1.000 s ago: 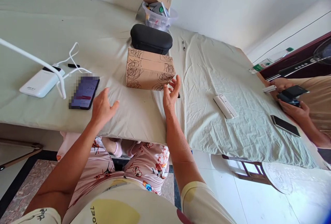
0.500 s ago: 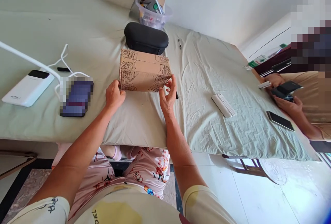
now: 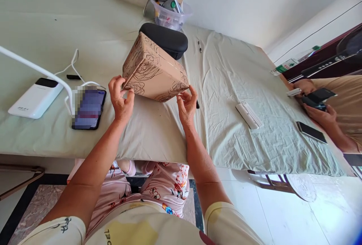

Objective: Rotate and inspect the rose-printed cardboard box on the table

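Observation:
A brown cardboard box [image 3: 152, 69] with black rose drawings is tilted up off the green table cloth [image 3: 226, 86], its near edge raised. My left hand [image 3: 120, 99] grips the box's lower left corner with curled fingers. My right hand [image 3: 186, 103] pinches its lower right corner. Just behind the box lies a black oval case [image 3: 169, 39]. A dark pen lies partly hidden behind my right hand.
A phone [image 3: 89, 109], a white power bank [image 3: 35, 97] with cables and a white lamp arm [image 3: 34, 67] are at the left. A clear tub [image 3: 169, 16] under a small box stands at the back. A white remote [image 3: 249, 114] lies right. Another person's hands [image 3: 319, 111] hold a device near a second phone [image 3: 311, 131].
Both my hands reached in from the table's front, took the box by its lower corners and tipped its near edge upward.

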`<state>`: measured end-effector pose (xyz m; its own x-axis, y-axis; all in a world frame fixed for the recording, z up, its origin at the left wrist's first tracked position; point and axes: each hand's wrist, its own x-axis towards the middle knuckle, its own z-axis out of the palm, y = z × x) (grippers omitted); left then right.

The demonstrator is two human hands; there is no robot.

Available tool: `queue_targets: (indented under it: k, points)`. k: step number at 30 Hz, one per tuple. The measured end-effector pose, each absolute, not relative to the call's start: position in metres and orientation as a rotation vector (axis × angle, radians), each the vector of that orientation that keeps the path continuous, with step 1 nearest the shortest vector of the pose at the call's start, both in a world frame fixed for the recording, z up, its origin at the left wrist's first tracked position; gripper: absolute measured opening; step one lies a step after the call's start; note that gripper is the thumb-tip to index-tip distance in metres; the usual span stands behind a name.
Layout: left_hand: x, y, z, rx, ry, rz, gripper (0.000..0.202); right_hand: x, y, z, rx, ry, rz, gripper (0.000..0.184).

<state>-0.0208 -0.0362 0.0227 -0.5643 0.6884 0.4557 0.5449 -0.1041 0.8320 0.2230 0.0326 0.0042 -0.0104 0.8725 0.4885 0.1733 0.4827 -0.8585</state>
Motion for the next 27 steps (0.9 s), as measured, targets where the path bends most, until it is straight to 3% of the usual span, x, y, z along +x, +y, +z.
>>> queue_targets:
  k: [5, 10, 13, 19, 27]
  points:
    - [-0.018, -0.038, 0.028, 1.462, 1.916, 1.802, 0.075, 0.225, 0.030, 0.004, -1.066, -1.602, 0.562, 0.050]
    - [-0.018, -0.035, 0.019, 1.626, 1.515, 1.968, 0.084, 0.225, 0.029, 0.002, -1.221, -1.798, 0.380, 0.031]
    - [-0.018, -0.027, 0.003, 1.704, 1.351, 1.909, 0.089, 0.219, 0.024, -0.002, -1.321, -2.009, 0.353, 0.029]
    - [-0.020, -0.017, -0.026, 1.708, 1.710, 1.605, 0.079, 0.217, 0.022, 0.002, -1.334, -2.144, 0.449, 0.021]
    - [-0.019, -0.022, -0.024, 1.642, 1.815, 1.520, 0.087, 0.220, 0.025, 0.004, -1.303, -2.092, 0.559, 0.023]
